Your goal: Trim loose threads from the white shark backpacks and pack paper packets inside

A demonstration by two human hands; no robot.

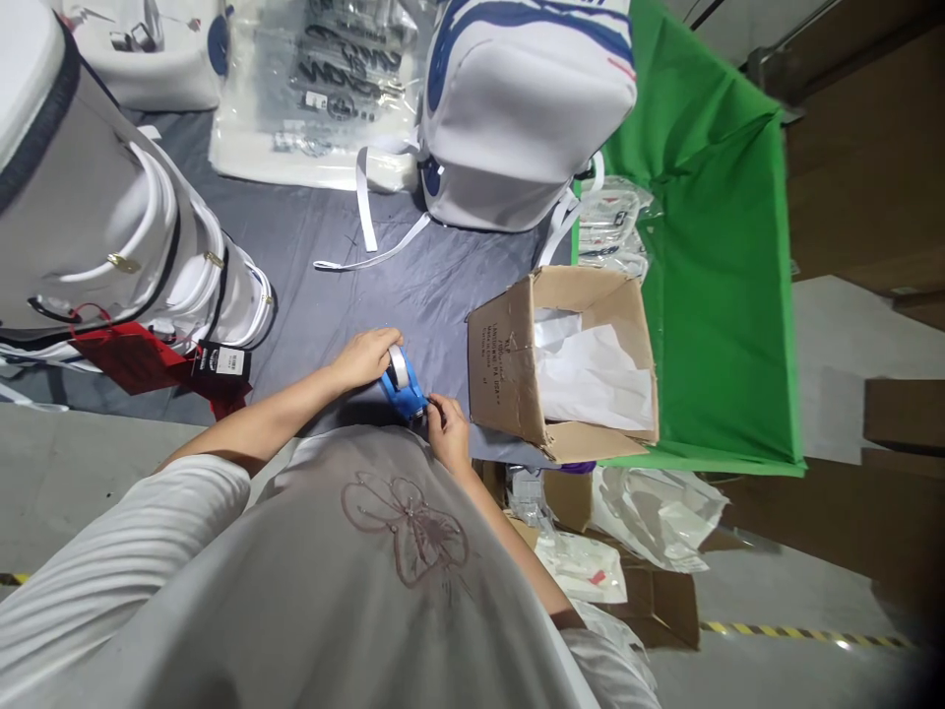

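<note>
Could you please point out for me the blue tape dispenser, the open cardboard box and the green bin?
Blue tape dispenser (pixel 408 401): head view, on its blue body.
Cardboard box (pixel 518 379): head view, on its printed side wall.
Green bin (pixel 727 295): head view, on its inner surface.

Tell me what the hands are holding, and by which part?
A blue plastic tape dispenser with a whitish roll: left hand grips the roll end, right hand at the opposite end.

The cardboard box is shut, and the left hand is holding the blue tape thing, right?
Not quite: the cardboard box isn't shut. The head view shows it open, with white sheets inside. The left hand is holding the blue tape dispenser.
</note>
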